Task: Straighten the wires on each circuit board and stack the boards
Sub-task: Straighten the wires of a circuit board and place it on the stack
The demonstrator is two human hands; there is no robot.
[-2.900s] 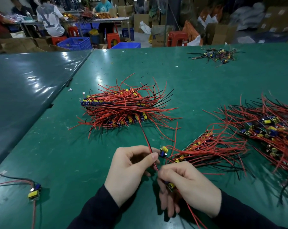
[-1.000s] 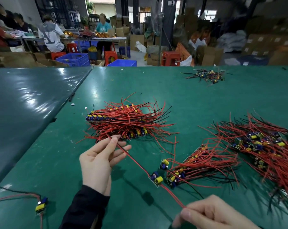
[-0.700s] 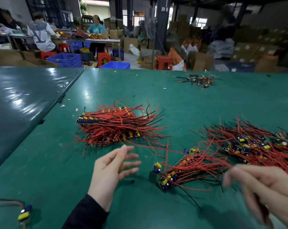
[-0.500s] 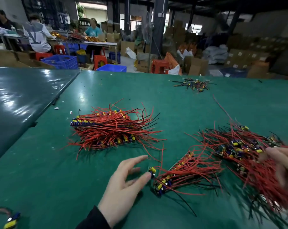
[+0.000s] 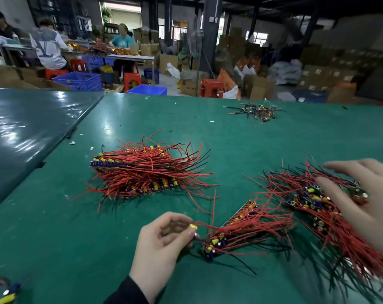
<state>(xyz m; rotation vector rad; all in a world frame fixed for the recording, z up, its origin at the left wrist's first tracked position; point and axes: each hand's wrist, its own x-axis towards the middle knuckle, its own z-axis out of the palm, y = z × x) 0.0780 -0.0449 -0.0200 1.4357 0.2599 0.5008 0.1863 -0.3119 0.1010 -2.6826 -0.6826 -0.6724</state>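
My left hand (image 5: 162,244) pinches a small circuit board (image 5: 193,227) with a yellow capacitor, at the near end of a short row of stacked boards (image 5: 241,224) whose red wires fan to the right. My right hand (image 5: 366,205) is blurred. Its fingers are spread over a loose pile of boards (image 5: 306,200) with tangled red and black wires on the right. A larger finished stack (image 5: 140,172) lies further back at centre left on the green table (image 5: 208,132).
A small heap of boards (image 5: 256,110) sits near the table's far edge. One stray board (image 5: 9,292) lies at the bottom left corner. A darker table (image 5: 21,128) adjoins on the left. People work at benches beyond, among crates, stools and boxes.
My left hand let go of the stretched wire, dropped to the short stack and pinched the board at its near end. My right hand released the wire and swung right over the loose pile.
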